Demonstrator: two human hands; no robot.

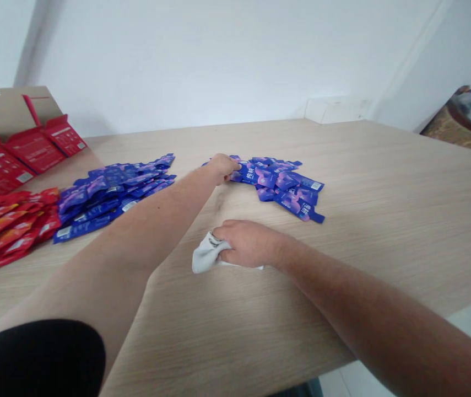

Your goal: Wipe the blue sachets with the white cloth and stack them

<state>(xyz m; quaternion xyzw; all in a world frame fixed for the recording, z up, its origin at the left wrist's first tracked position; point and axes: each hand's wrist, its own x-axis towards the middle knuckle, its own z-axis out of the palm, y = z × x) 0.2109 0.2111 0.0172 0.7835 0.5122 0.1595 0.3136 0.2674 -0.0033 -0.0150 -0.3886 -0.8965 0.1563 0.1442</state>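
My left hand [222, 167] reaches far across the table, its fingers closed at the edge of a blue packet [247, 172] with white lettering. That packet lies at the left side of a loose heap of blue and purple packets [288, 190]. A bit of blue shows on the hand's far side, mostly hidden. Closer to me, my right hand [249, 242] is closed around a bunched white cloth [206, 253] resting on the tabletop.
Overlapping blue packets [111, 190] lie in rows at the left, beside red and orange packets [7, 226]. Open red cardboard boxes [32, 149] stand behind them. The wooden table [384, 220] meets a white wall. A chair [462, 121] holding plastic-wrapped items is at far right.
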